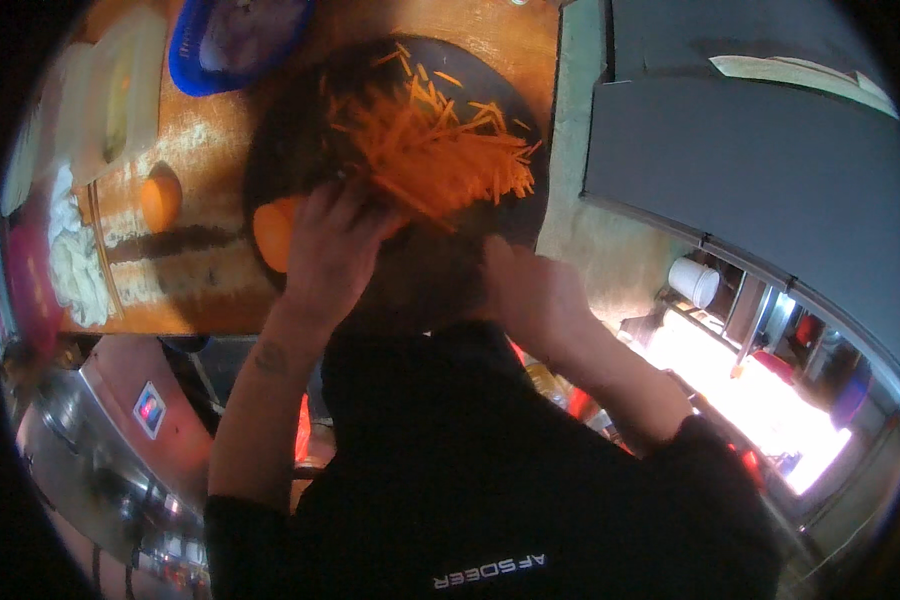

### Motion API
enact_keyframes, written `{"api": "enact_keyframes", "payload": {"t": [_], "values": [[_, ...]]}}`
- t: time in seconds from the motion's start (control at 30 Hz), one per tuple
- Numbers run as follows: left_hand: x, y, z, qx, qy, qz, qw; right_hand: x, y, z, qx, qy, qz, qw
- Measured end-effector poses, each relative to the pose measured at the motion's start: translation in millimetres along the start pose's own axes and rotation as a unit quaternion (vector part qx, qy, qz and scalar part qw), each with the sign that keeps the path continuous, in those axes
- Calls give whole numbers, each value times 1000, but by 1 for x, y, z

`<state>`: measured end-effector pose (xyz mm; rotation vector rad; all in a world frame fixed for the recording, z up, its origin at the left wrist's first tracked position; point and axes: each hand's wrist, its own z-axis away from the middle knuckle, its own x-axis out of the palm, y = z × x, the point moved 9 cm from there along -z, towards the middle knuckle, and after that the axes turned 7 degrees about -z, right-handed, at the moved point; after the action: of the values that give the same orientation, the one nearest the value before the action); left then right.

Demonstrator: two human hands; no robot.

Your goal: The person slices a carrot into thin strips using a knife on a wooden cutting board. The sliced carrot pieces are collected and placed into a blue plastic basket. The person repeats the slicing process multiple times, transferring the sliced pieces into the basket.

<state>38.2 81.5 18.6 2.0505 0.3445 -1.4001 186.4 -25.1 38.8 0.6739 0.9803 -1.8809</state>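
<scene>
On a dark round cutting board point(420, 277) lies a heap of thin orange strips point(450, 161), which look like shredded carrot. My left hand point(337, 247) presses fingertips down at the near left edge of the heap, apparently on orange slices. Beside that wrist rests a thick orange piece point(273, 234), perhaps carrot, at the board's left edge. My right hand point(529, 292) is curled and blurred at the board's lower right; whatever it may grip is too dark to make out. Another orange chunk point(161, 201) sits on the wooden table left of the board.
A blue-rimmed basin point(187, 67) stands beyond the board on the wooden table point(217, 150). Translucent plastic containers point(120, 97), a crumpled whitish cloth point(79, 262) and thin sticks point(103, 247) lie at the left. A greenish wall point(570, 150) borders the table's right side.
</scene>
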Motion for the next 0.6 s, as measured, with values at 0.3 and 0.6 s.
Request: {"api": "enact_keyframes", "payload": {"t": [0.3,0.6], "values": [[0,7,-6,40,-16,21,999,12,-17,-40,-25,-3,4,1000],[-4,2,4,-6,35,22,999,11,-13,-20,17,-33,-16,999]]}}
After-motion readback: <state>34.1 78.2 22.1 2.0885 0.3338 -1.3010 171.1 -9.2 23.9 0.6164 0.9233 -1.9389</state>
